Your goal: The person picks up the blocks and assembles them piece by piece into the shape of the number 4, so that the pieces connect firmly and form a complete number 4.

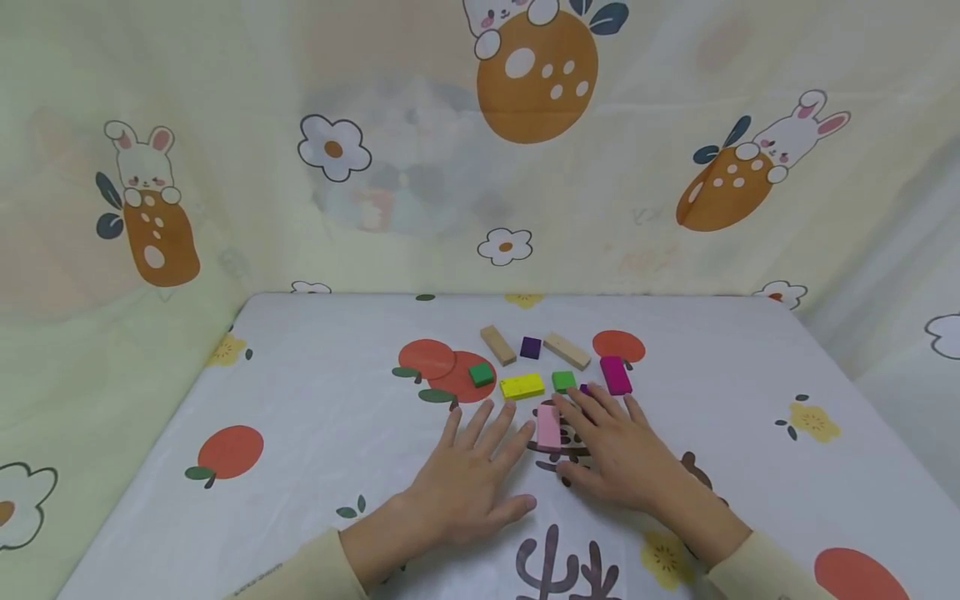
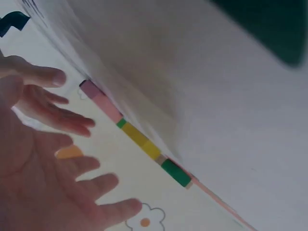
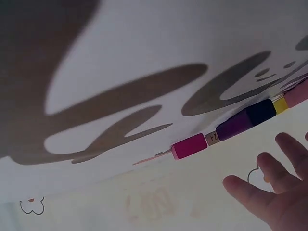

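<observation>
My left hand (image 1: 468,479) is spread palm down near the table's middle, its fingertips just short of the yellow block (image 1: 522,387) and dark green block (image 1: 482,374). Opposite it, my right hand (image 1: 622,454) has its fingers extended, overlapping a purple block (image 1: 585,388) in the head view. A pink block (image 1: 548,427) lies between the two hands. Beyond the right fingertips are a light green block (image 1: 564,382) and a magenta block (image 1: 616,375). The right wrist view shows the magenta block (image 3: 189,146) beside straight fingers. Neither hand holds anything.
Farther back lie two plain wooden blocks (image 1: 498,345) and a dark purple cube (image 1: 531,347). The white tablecloth (image 1: 315,383) is printed with fruit and flowers. A patterned curtain (image 1: 420,208) hangs behind the table's far edge and along both sides.
</observation>
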The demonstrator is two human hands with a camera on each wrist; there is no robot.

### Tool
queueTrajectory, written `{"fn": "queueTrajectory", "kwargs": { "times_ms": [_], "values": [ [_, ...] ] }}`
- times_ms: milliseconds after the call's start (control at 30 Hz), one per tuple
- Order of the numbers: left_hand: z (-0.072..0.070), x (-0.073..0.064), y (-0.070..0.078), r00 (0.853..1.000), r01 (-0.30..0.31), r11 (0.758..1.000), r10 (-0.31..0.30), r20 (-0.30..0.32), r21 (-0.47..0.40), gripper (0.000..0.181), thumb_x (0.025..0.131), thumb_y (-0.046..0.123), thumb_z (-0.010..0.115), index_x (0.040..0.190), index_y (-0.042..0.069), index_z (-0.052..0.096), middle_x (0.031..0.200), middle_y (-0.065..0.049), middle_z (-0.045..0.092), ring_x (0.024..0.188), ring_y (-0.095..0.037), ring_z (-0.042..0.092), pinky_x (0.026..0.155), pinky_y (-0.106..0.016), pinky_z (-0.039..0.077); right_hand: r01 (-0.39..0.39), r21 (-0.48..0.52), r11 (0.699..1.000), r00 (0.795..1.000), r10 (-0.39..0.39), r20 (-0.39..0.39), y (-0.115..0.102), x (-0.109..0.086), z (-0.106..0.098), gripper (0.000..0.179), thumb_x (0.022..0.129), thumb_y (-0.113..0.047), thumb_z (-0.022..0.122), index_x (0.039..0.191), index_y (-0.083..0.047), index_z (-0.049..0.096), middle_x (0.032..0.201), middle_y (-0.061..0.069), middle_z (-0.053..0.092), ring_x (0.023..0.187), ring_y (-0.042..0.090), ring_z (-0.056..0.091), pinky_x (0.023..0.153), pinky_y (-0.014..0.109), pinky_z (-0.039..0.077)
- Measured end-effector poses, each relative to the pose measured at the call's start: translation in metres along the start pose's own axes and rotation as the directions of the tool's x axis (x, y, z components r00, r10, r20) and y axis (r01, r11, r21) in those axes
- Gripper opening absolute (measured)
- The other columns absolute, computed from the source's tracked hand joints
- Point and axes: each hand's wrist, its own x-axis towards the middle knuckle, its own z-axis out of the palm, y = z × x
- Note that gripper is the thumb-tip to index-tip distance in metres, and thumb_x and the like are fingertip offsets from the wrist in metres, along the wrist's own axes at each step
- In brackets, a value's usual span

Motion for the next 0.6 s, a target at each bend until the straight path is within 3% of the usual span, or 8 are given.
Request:
{"fn": "queueTrajectory", "kwargs": {
  "times_ms": [300,600],
  "values": [
    [0.001,-0.002,0.002,0.999,-0.022,1.0,0.022,0.034,0.018,0.08,0.101,0.07,0.036,0.167,0.028,0.02,0.174,-0.005,0.02,0.159,-0.032,0.023,0.123,-0.062,0.026,0.025,0.052,0.998,0.999,-0.026,0.021,-0.001,0.015,0.005,0.067,0.089,-0.042,0.078,0.148,-0.017,0.058,0.148,0.009,0.059,0.145,0.041,0.045,0.112,0.078,0.029],
    [0.003,-0.002,0.004,0.999,-0.02,0.999,0.019,0.039,0.026,0.08,0.101,0.071,0.036,0.167,0.029,0.021,0.174,-0.004,0.02,0.159,-0.031,0.023,0.124,-0.061,0.026,0.06,0.047,0.997,0.998,-0.061,0.019,-0.003,0.023,0.009,0.062,0.089,-0.037,0.08,0.143,-0.014,0.062,0.142,0.008,0.064,0.142,0.039,0.049,0.11,0.078,0.031]
  ]
}}
